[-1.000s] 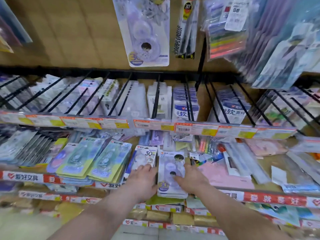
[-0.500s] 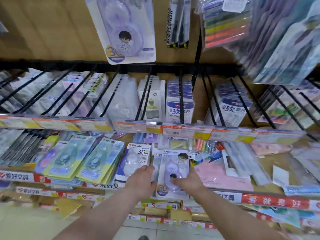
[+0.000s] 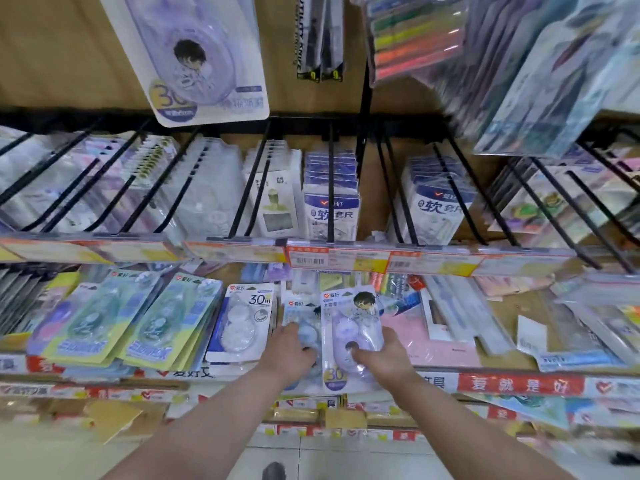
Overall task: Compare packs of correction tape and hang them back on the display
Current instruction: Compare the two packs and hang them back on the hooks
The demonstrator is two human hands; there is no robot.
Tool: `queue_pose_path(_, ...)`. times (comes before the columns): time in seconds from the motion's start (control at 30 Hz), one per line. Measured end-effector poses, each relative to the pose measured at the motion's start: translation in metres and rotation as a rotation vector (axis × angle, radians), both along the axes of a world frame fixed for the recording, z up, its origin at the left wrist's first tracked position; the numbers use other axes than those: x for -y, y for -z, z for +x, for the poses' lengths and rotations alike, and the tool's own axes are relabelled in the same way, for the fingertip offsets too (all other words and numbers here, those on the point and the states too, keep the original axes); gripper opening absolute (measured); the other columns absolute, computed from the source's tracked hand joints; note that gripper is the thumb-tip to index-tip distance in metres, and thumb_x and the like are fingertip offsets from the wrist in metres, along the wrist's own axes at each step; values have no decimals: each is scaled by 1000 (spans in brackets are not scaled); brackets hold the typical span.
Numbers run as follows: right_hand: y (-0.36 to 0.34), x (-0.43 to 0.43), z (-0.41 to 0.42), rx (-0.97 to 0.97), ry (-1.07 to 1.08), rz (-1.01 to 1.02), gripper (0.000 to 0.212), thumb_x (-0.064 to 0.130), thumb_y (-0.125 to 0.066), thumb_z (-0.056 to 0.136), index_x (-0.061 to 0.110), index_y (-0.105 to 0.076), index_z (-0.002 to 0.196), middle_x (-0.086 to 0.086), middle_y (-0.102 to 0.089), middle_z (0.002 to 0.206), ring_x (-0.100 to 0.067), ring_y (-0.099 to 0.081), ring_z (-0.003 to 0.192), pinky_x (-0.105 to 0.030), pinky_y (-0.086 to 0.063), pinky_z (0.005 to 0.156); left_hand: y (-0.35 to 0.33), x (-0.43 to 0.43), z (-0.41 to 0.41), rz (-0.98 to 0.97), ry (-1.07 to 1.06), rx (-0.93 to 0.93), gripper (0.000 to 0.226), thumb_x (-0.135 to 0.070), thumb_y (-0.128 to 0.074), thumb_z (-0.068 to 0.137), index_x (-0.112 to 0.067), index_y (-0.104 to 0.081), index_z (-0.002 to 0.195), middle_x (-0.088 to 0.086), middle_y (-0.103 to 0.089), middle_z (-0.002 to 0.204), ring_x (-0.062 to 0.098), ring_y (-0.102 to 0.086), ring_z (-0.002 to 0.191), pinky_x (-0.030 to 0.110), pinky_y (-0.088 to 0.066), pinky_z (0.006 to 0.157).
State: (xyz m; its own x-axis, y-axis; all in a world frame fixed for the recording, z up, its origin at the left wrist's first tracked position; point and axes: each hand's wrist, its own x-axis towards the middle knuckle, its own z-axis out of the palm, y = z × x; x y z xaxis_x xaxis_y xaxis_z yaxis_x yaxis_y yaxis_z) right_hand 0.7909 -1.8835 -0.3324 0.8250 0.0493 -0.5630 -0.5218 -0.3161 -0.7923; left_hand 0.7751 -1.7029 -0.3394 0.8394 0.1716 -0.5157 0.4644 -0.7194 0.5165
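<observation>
While both packs of correction tape sit low at the front of the shelf (image 3: 519,384), the matter to settle is how they lie against each other and against the rail above. The right hand (image 3: 379,358) grips the purple pack (image 3: 349,320) by its lower end, thumb pressed across the clear blister. The left hand (image 3: 289,356) curls its fingers over the blue pack (image 3: 298,313) just beside it. The two cards touch or nearly touch along their long edges, purple to the right of blue. Their long axes run parallel, away from the person and up toward the price rail (image 3: 346,259). The header ends point at that rail, so the hang holes are at the far end from each hand.

The peg that serves this row is hidden behind the rail, and I cannot tell where its tip stands. A white pack (image 3: 242,323) lies just left of the blue one. In my judgement the comparison is under way and hanging is not yet begun. Each hand is nearest its own pack, so neither need cross. The next move likely calls for pushing a header forward onto the peg.
</observation>
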Motion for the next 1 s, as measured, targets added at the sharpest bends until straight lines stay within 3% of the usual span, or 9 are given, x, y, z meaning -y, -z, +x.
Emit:
queue_pose_path(0.13, 2, 2, 0, -11, 1, 18, 51, 11, -70, 82, 13, -44, 125, -6, -58, 112, -26, -58, 103, -32, -47, 80, 5, -4, 1, -102, -171, -34, 53, -24, -64, 84, -2, -43, 128, 11, -58, 118, 25, -57, 102, 28, -46, 81)
queue_pose_path(0.3, 3, 3, 1, -9, -2, 31, 44, 12, -69, 84, 16, -43, 120, -1, -56, 102, -22, -57, 96, -27, -44, 68, 7, -5, 0, -105, -279, 24, 58, -26, -68, 79, -7, -44, 129, 11, -57, 123, 30, -58, 108, 33, -49, 87)
queue_pose_path(0.43, 3, 6, 2, -25, 6, 29, 40, 10, -66, 83, 19, -43, 115, 4, -55, 92, -23, -58, 91, -25, -45, 62, 10, -8, 0, -412, -548, -5, 82, -36, -74, 51, -4, -53, 123, 13, -65, 113, 28, -63, 98, 38, -54, 83)
queue_pose_path(0.53, 1, 7, 2, -23, 11, 15, 41, 11, -67, 83, 15, -45, 116, -1, -56, 98, -26, -58, 96, -30, -46, 72, 16, -7, -3, -533, -590, -61, 71, -30, -79, 65, 1, -54, 123, 16, -62, 117, 31, -60, 106, 33, -51, 81)
queue_pose_path(0.7, -2, 6, -3, -33, 19, 45, 39, 15, -68, 83, 17, -48, 116, -6, -61, 104, -25, -62, 92, -34, -52, 76, 16, -11, -16, -719, -679, -63, 44, -18, -77, 72, -7, -62, 112, 15, -68, 108, 35, -63, 103, 52, -47, 97)
queue_pose_path(0.77, -5, 4, -6, -33, 17, 55, 41, 17, -68, 83, 18, -47, 118, -6, -60, 106, -24, -61, 95, -33, -52, 72, 6, -13, -23, -775, -676, -53, 49, -18, -77, 71, -7, -62, 117, 12, -70, 105, 33, -64, 101, 48, -47, 97)
queue_pose_path(0.83, -9, 1, -12, -23, 12, 90, 39, 14, -66, 85, 18, -47, 118, -1, -60, 101, -20, -60, 90, -28, -48, 62, 0, -18, -31, -844, -691, -33, 35, -12, -70, 84, -7, -58, 116, 3, -66, 101, 25, -59, 101, 38, -44, 93)
queue_pose_path(0.97, -22, -11, -26, 0, -14, 91, 42, 13, -66, 84, 21, -46, 120, -1, -61, 102, -19, -61, 91, -28, -48, 66, -3, -36, -46, -869, -695, 26, 75, -33, -78, 75, -7, -44, 137, 4, -47, 140, 26, -41, 131, 41, -30, 109)
queue_pose_path(1.0, -25, -15, -30, 3, -16, 84, 44, 13, -66, 84, 22, -44, 122, -3, -61, 107, -22, -61, 95, -29, -48, 68, -5, -41, -50, -876, -703, 52, 75, -32, -77, 76, -8, -43, 139, 5, -45, 143, 28, -39, 134, 40, -30, 108)
